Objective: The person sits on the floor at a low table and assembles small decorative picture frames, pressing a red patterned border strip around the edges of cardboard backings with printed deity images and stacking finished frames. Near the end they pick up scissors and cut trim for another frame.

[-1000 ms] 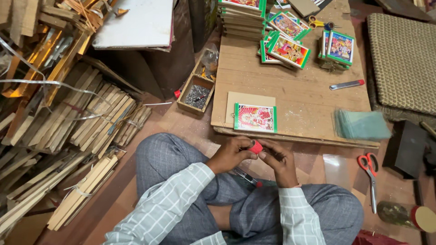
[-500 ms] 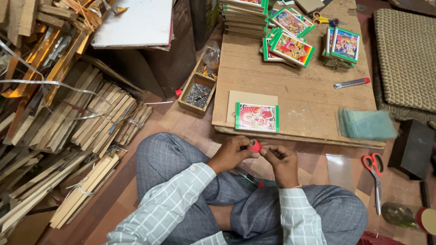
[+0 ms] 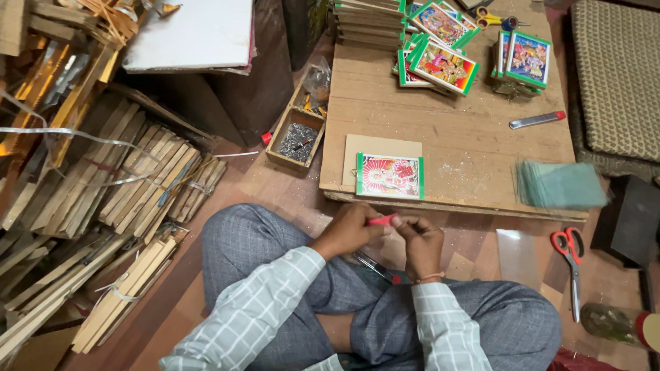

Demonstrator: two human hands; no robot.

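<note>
The person sits cross-legged on the floor with both hands together over the lap, just short of the low wooden tabletop (image 3: 467,137). A small red object (image 3: 382,220) lies between the two hands: the left hand (image 3: 347,230) has its fingers (image 3: 371,218) closed on one end, and the right hand (image 3: 421,240) curls its fingers against the other end. What kind of object it is cannot be told. A green-bordered picture (image 3: 390,176) lies on the tabletop edge just beyond the hands. Red-handled scissors (image 3: 569,251) lie on the floor, well apart.
</note>
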